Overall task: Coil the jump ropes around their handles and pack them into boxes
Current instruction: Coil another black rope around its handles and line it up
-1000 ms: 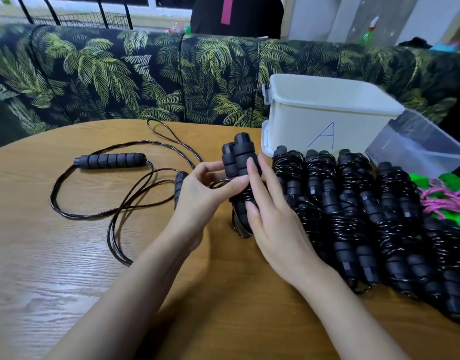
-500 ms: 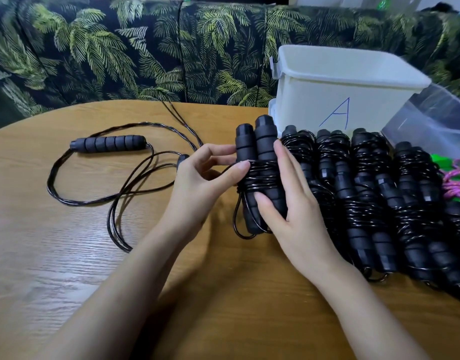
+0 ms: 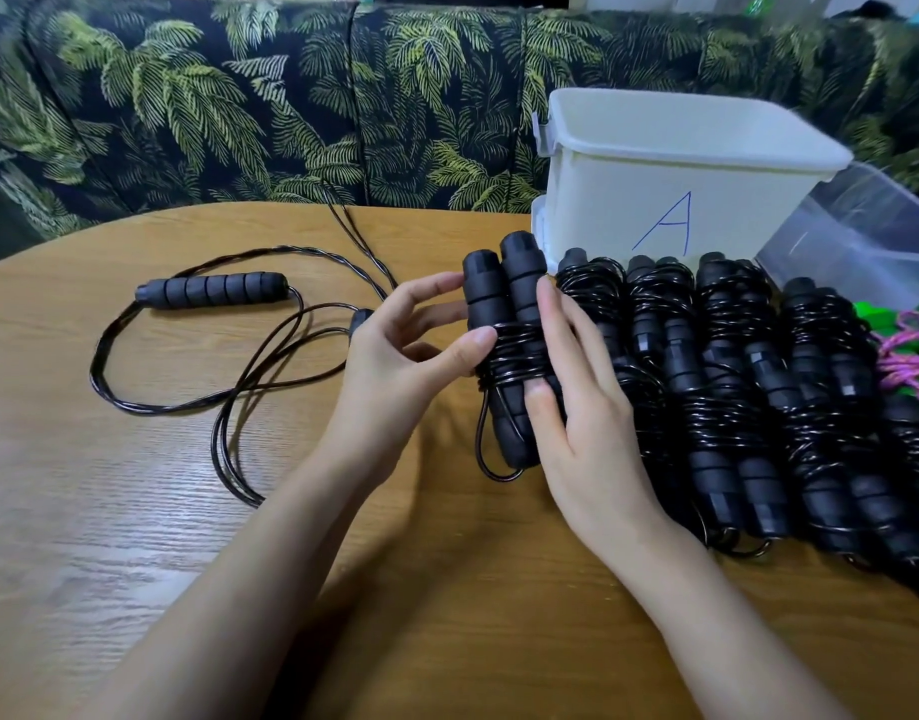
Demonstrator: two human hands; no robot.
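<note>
At the centre of the frame both hands are on a coiled bundle: two black foam handles side by side with cord wound round their middle and a small loop hanging out at the lower end. It stands steeply off the counter, its long axis running from lower frame to upper frame with a slight lean. The right hand has the firmer grip, clamped on the bundle with its thumb on the front below the windings and its fingers laid straight along the right flank. The left hand has its grip apart: its thumb tip presses the windings and its spread fingers just reach the left handle. Immediately right of the bundle, and touching it, lies the row of wound ropes, all lying on the same axis. The white box marked "A" stands behind that row, up and to the right of the bundle, so the right hand is the nearer one for packing. From this angle I cannot tell what the box holds. A clear box at the right edge shows no contents I can make out, and a green and pink rope lies in front of it. The loose rope sprawls at the left, nearer the left hand, its visible handle lying across the frame.
</note>
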